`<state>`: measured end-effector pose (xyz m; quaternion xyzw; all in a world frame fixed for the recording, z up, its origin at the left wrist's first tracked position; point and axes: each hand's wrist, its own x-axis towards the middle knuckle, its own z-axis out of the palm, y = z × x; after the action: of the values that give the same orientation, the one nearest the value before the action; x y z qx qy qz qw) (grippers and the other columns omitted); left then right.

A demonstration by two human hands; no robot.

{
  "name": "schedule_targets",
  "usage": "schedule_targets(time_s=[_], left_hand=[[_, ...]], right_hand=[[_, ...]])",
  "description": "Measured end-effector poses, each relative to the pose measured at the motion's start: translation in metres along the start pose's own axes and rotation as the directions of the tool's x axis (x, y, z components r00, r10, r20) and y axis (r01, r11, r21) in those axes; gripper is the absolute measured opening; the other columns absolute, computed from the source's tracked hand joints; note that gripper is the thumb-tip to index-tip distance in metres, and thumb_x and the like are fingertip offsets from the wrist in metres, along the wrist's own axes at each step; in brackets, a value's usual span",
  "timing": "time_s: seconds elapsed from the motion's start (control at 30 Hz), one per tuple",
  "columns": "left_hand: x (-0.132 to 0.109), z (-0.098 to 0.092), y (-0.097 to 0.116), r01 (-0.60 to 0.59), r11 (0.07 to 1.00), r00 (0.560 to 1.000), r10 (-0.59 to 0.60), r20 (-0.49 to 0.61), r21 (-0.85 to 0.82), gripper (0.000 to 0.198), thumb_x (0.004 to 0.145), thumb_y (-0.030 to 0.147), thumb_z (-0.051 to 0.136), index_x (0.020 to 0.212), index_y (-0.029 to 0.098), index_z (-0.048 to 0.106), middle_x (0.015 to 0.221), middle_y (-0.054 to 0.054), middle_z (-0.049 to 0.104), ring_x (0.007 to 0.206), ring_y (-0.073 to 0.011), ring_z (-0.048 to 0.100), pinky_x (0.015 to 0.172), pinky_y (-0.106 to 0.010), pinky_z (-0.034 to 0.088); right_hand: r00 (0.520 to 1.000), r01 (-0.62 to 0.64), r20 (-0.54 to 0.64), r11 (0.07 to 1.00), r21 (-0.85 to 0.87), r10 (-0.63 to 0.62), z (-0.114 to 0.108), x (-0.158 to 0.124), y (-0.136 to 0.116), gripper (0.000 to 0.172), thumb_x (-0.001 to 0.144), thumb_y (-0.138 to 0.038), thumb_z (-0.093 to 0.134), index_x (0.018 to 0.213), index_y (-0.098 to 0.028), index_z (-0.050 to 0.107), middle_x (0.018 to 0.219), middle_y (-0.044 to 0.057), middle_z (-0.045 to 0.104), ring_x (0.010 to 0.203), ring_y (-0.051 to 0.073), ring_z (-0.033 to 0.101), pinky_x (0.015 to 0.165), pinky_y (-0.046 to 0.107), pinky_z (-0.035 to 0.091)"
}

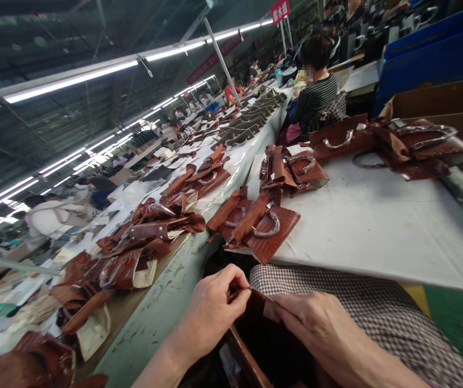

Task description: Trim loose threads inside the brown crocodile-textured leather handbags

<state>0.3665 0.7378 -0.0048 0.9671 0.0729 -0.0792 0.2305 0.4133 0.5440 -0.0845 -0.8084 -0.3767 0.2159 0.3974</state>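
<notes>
One left hand (209, 310), one right hand (318, 320), pinching one open bag (250, 357), several brown bags (277, 241) on white table (368, 226)

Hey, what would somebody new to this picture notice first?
Probably the left hand and right hand at bottom centre, holding the rim of an open brown bag. Next, perhaps, the other brown bags, lying on the white table at right and along the bench at left. Bright tube lights slant across the upper left.
</notes>
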Motion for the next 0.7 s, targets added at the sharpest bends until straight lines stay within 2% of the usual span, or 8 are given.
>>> schedule_targets(time_s=[0.03,0.1,0.17,0.37,0.5,0.6,0.7], left_hand=[[0.001,-0.001,-0.001,0.033,0.996,0.999,-0.031,0.03,-0.078,0.002,0.085,0.02,0.053,0.086,0.021,0.055,0.078,0.004,0.063,0.065,-0.0103,0.052,0.061,-0.022,0.039],[0.002,-0.004,-0.002,0.102,0.969,0.991,-0.08,0.105,-0.226,0.012,0.082,0.021,0.058,0.094,0.021,0.056,0.086,0.003,0.066,0.064,-0.0098,0.053,0.06,-0.021,0.04],[0.002,-0.006,-0.004,0.159,0.938,0.98,-0.112,0.166,-0.307,0.022,0.077,0.021,0.063,0.099,0.02,0.058,0.092,0.002,0.066,0.065,-0.0094,0.053,0.06,-0.021,0.041],[0.003,-0.006,-0.003,0.224,0.937,0.965,-0.174,0.199,-0.269,0.02,0.072,0.026,0.07,0.091,0.017,0.068,0.078,0.003,0.065,0.058,-0.0078,0.046,0.054,-0.02,0.034],[0.0,-0.005,-0.001,0.21,0.936,0.966,-0.155,0.205,-0.282,0.009,0.073,0.02,0.066,0.081,0.016,0.069,0.07,0.004,0.063,0.059,-0.0085,0.049,0.055,-0.02,0.035],[-0.005,-0.004,-0.007,0.254,0.89,0.955,-0.168,0.245,-0.379,0.008,0.072,0.018,0.065,0.078,0.014,0.066,0.067,0.003,0.063,0.061,-0.0102,0.054,0.057,-0.021,0.038],[-0.011,-0.002,-0.013,0.346,0.802,0.925,-0.206,0.319,-0.487,0.011,0.068,0.016,0.068,0.077,0.013,0.063,0.065,0.002,0.063,0.06,-0.0101,0.054,0.057,-0.021,0.039]], right_hand=[[1.0,0.004,-0.005,1.0,-0.011,-0.004,0.0,-0.001,0.0,0.032,0.101,-0.028,0.035,0.084,-0.022,0.062,0.071,0.0,0.064,0.064,0.015,0.06,0.06,0.024,0.038],[0.999,0.028,-0.027,0.999,-0.021,-0.028,0.001,-0.002,-0.001,0.033,0.101,-0.028,0.034,0.084,-0.021,0.062,0.07,0.0,0.064,0.063,0.015,0.06,0.059,0.023,0.039],[0.997,0.057,-0.054,0.998,-0.019,-0.058,0.001,-0.002,-0.001,0.035,0.101,-0.029,0.033,0.084,-0.021,0.062,0.07,0.001,0.065,0.062,0.014,0.061,0.06,0.022,0.041],[0.99,0.106,-0.087,0.994,-0.026,-0.107,0.003,-0.004,-0.004,0.038,0.102,-0.033,0.03,0.087,-0.021,0.063,0.07,0.003,0.066,0.062,0.015,0.063,0.06,0.022,0.043],[0.991,0.101,-0.089,0.995,-0.019,-0.102,0.006,-0.009,-0.006,0.042,0.103,-0.036,0.028,0.087,-0.02,0.064,0.07,0.004,0.066,0.064,0.016,0.063,0.061,0.023,0.043],[0.994,0.091,-0.057,0.994,0.063,-0.088,0.005,-0.012,-0.006,0.042,0.103,-0.038,0.031,0.088,-0.022,0.067,0.071,0.002,0.066,0.065,0.015,0.063,0.062,0.023,0.043],[0.995,0.096,-0.018,0.982,0.165,-0.095,-0.002,-0.013,-0.006,0.041,0.102,-0.04,0.033,0.09,-0.025,0.069,0.075,-0.001,0.067,0.069,0.014,0.062,0.065,0.022,0.043]])
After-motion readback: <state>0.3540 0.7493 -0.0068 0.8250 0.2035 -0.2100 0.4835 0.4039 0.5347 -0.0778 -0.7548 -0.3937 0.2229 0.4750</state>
